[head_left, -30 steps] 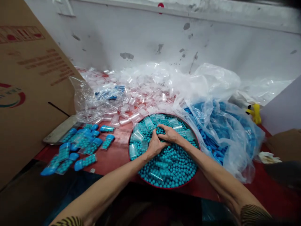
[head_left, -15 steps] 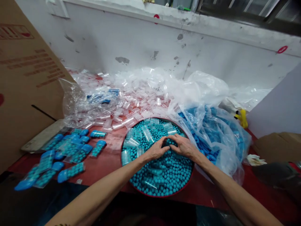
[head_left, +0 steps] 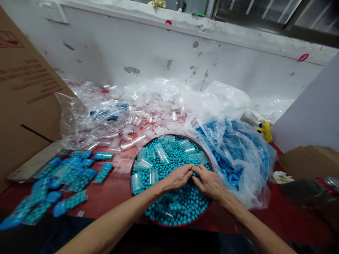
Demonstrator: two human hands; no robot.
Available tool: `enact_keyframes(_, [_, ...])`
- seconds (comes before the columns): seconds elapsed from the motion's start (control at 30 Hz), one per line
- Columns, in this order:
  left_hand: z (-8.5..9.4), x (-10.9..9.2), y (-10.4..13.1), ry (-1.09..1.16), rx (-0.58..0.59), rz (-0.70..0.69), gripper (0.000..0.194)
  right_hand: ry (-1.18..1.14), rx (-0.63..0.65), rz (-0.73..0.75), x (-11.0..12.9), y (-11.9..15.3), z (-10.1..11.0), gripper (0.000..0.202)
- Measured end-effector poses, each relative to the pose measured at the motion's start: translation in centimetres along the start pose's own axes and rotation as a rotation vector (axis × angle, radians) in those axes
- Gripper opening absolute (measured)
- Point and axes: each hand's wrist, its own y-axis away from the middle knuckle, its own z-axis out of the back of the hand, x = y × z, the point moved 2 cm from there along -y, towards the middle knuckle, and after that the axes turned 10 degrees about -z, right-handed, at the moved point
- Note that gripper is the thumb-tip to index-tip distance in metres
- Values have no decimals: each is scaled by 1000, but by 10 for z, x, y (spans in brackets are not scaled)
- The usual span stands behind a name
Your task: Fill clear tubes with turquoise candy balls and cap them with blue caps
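Observation:
A round red-rimmed tub is filled with small turquoise balls. Several clear plastic tubes lie on the balls. My left hand and my right hand meet over the middle of the tub, low against the balls, with fingers curled and fingertips nearly touching. Anything pinched in either hand is hidden by the fingers. To the left lie several ball-filled tubes with blue caps on the red table.
Many loose clear tubes are heaped behind the tub. Blue caps fill a clear plastic bag at the right. A cardboard box stands at left, a dark jar at far right, and a white wall behind.
My hands have drawn closer together and sunk nearer the balls; the gap between the fingers has closed. The view has shifted slightly to the right.

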Motion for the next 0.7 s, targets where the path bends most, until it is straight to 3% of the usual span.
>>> enact_keyframes(0.23, [-2,4,5,-113,74,59,30,94,-29,-72,16,8,-17,25])
enact_keyframes(0.37, [3,5,6,-39,68,122,30,59,13,-52,18,10,-11,42])
enact_keyframes(0.43, [6,5,6,19,35,127,32,17,54,-39,15,9,-2,49])
enact_keyframes(0.57, [10,3,3,114,-22,106,34,-119,148,-5,0,-2,18,38])
enact_keyframes(0.7, [10,1,1,94,-8,158,32,-235,100,-47,-19,-17,16,34])
